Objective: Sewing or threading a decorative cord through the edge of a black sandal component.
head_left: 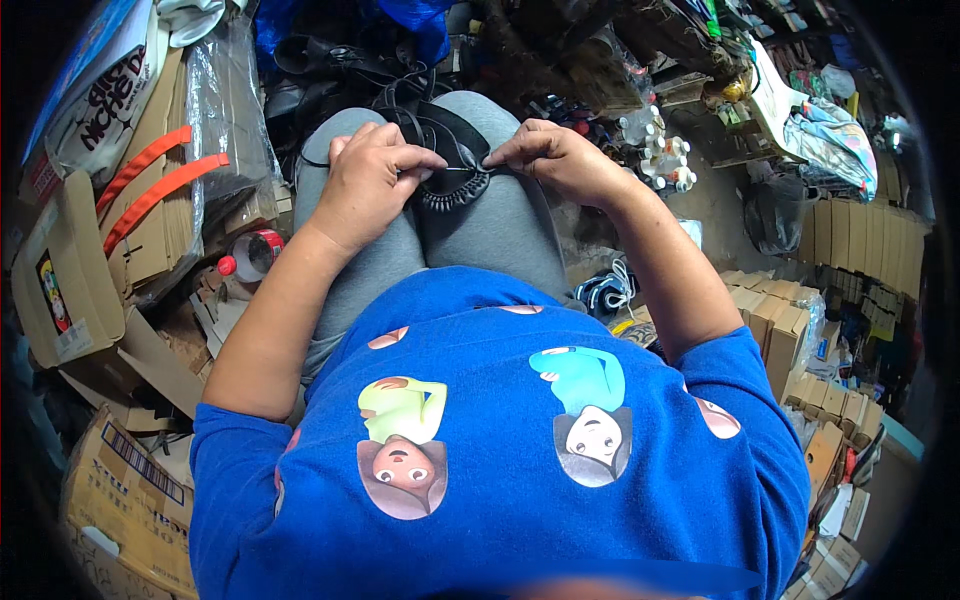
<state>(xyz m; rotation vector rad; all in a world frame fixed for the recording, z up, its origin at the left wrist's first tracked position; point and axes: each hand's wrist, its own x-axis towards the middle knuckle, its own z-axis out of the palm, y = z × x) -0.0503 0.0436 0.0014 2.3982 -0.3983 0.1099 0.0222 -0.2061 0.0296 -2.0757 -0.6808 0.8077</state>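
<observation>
A black leather shoe upper (pixel 455 192) with straps and a pleated, ridged edge rests across my thighs, toe part toward me. My left hand (pixel 370 178) is over my left thigh, its thumb and forefinger pinched at the upper's opening. A thin, pale, needle-like piece (pixel 457 169) sticks out from those fingertips. Beside that hand a dark thread (pixel 313 163) loops outward. At the upper's right edge my right hand (pixel 553 160) is closed, thumb and forefinger pinched together; what lies between them is too small to make out.
Cardboard boxes (pixel 65 270) and two orange strips (pixel 165 200) lie on the left, near a plastic bottle (pixel 255 252). Small white-capped bottles (pixel 668 160) stand on the right. Stacked cardboard boxes (pixel 775 315) and a dark bin (pixel 778 215) are further right. Black straps and blue plastic (pixel 420 25) lie ahead.
</observation>
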